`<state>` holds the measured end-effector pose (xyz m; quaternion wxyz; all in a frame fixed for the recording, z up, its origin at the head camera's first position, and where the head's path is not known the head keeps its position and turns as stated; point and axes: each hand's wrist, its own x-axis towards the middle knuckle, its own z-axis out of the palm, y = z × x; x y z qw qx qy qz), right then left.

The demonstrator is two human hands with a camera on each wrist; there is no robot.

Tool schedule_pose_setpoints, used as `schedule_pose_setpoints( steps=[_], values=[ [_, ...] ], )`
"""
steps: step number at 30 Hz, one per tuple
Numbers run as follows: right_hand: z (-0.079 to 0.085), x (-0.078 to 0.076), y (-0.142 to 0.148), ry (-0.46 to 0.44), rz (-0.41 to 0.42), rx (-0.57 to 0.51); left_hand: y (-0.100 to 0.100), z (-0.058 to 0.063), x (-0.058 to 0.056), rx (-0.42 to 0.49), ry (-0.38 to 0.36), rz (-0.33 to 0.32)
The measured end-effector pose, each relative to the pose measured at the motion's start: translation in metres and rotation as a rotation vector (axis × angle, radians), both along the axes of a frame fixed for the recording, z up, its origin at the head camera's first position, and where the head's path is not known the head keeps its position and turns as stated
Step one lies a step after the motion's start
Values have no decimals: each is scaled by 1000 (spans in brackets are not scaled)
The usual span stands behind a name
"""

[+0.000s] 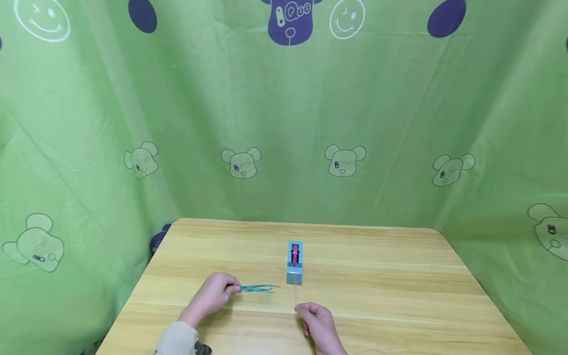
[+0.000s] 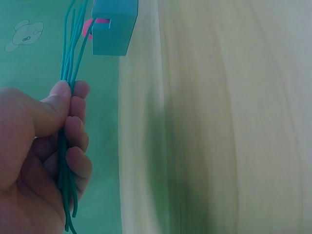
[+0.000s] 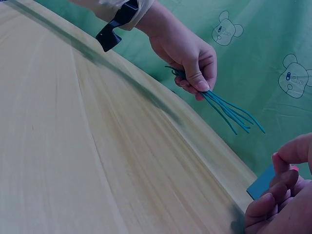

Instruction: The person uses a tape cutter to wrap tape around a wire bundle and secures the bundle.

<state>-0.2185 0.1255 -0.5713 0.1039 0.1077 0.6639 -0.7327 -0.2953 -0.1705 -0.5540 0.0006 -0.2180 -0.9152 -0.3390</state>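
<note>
My left hand (image 1: 216, 292) grips a bundle of thin teal wires (image 1: 257, 288) above the table, their loose ends pointing right. In the left wrist view, the thumb and curled fingers wrap the bundle (image 2: 73, 58), whose lower ends hang below the palm. A light blue tape dispenser (image 1: 295, 277) with a pinkish-red roll core (image 1: 295, 254) stands ahead of both hands. Between finger and thumb, my right hand (image 1: 320, 326) pinches the end of a clear tape strip (image 1: 296, 295), stretched from the dispenser toward me. The right wrist view shows the dispenser (image 3: 260, 183) partly hidden behind the right hand.
All of this is over a light wooden table (image 1: 390, 296) with rounded far corners. A green curtain (image 1: 284, 108) printed with bear heads hangs behind and at both sides. A black strap mount (image 3: 117, 27) sits on the left wrist, over a pale sleeve (image 1: 177, 337).
</note>
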Motion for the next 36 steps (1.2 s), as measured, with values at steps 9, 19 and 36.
schedule_pose_setpoints(
  steps=[9, 19, 36],
  values=[
    [-1, -1, 0, -12, -6, 9, 4, -2, -2, -12, 14, -1],
    [-1, -1, 0, -6, -15, -12, 9, -2, -4, -19, 47, -17],
    [3, -1, 0, -22, 3, -15, 21, -3, -2, 3, 32, -39]
  ],
)
